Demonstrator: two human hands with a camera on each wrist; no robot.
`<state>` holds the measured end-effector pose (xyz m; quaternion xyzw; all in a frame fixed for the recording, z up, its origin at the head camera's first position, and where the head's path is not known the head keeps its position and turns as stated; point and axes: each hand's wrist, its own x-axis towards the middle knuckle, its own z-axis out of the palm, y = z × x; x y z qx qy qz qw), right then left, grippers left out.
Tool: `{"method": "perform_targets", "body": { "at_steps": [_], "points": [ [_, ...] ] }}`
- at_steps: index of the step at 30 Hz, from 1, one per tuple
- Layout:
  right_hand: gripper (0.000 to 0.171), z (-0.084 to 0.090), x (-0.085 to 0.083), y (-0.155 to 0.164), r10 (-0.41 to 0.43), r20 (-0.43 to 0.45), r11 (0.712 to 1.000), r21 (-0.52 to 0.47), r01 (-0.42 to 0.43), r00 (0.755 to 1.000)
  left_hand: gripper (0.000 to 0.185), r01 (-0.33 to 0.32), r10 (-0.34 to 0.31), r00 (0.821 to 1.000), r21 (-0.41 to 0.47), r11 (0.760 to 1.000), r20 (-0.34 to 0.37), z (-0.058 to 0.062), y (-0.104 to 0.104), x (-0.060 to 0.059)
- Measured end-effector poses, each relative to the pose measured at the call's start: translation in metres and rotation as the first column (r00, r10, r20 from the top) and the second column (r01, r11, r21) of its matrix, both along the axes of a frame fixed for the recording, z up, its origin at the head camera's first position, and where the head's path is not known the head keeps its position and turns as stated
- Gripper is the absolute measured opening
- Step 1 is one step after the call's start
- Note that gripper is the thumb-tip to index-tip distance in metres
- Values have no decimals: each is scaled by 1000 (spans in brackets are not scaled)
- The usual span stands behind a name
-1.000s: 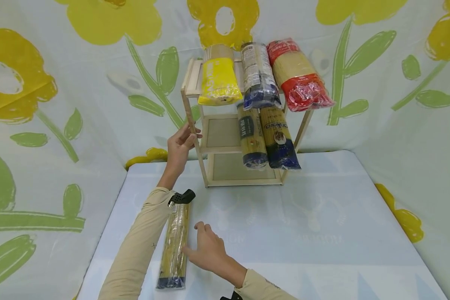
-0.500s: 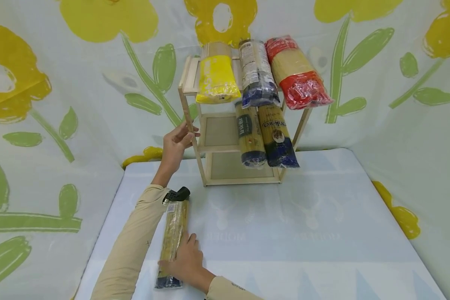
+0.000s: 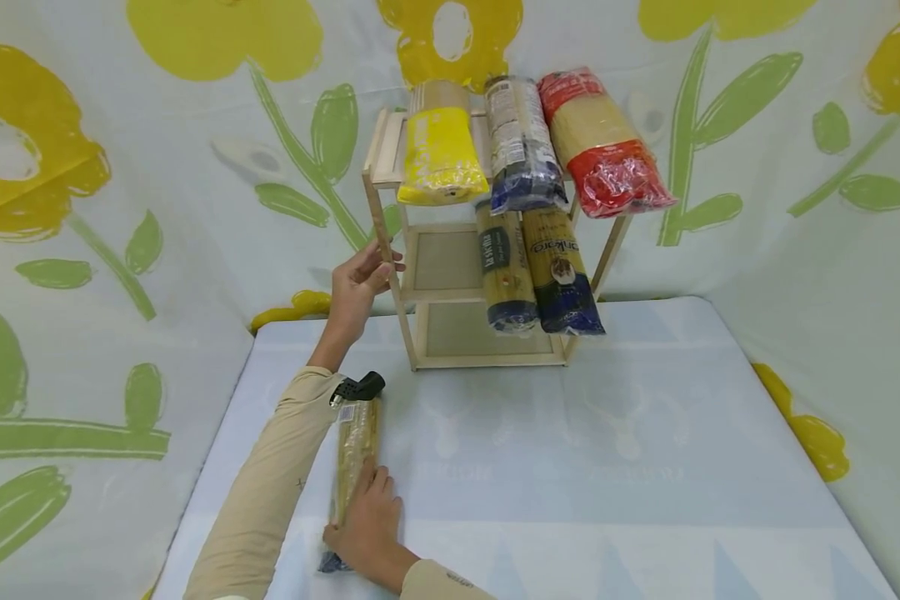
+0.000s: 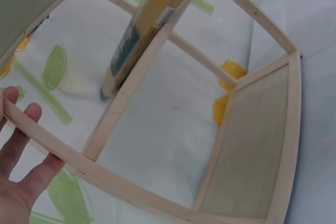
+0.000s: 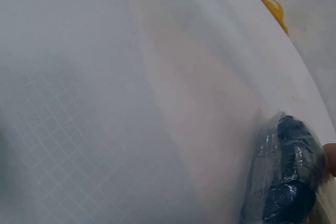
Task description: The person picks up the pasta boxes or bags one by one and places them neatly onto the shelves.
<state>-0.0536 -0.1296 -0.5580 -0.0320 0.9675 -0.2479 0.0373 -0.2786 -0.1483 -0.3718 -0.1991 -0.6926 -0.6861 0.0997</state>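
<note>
Your right hand (image 3: 367,525) grips the pasta (image 3: 352,454) (near the table's (image 3: 645,467) left edge); your left hand (image 3: 356,287) clasps the rack (image 3: 384,242) post.

pale wooden three-tier rack (image 3: 390,250); yellow packet (image 3: 441,158), dark blue-ended packet (image 3: 521,150) and red-ended packet (image 3: 603,158) on top; clear yellowish spaghetti packet (image 3: 354,450) with a navy end; white worktop (image 3: 607,467); yellow-flowered, green-leafed backdrop (image 3: 120,167).

Head cam looks forward and down over the worktop (image 3: 570,467) at the wooden rack (image 3: 420,292). Left wrist cam sits right up against that same rack (image 4: 131,182), angled upward; right wrist cam skims low, close to the worktop (image 5: 105,103).
</note>
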Motion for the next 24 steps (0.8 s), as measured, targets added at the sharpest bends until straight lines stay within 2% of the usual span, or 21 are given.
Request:
{"method": "perform_targets", "body": {
  "at_steps": [6,13,18,24],
  "points": [
    [102,3,-2,19,42,-14,991,-125,-44,999,45,-6,6,1000,-6,1000,12,1,0,0],
    [86,4,-5,54,142,43,963,-235,-128,989,47,-3,3,1000,10,1000,21,1,0,-1],
    [73,-2,-4,80,162,-28,918,-363,-161,986,46,-1,1,1000,20,1000,14,0,1,-2],
    [63,-13,3,115,141,-167,859,-469,-204,976,45,-6,6,1000,19,1000,17,-1,2,-2]
  ]
}}
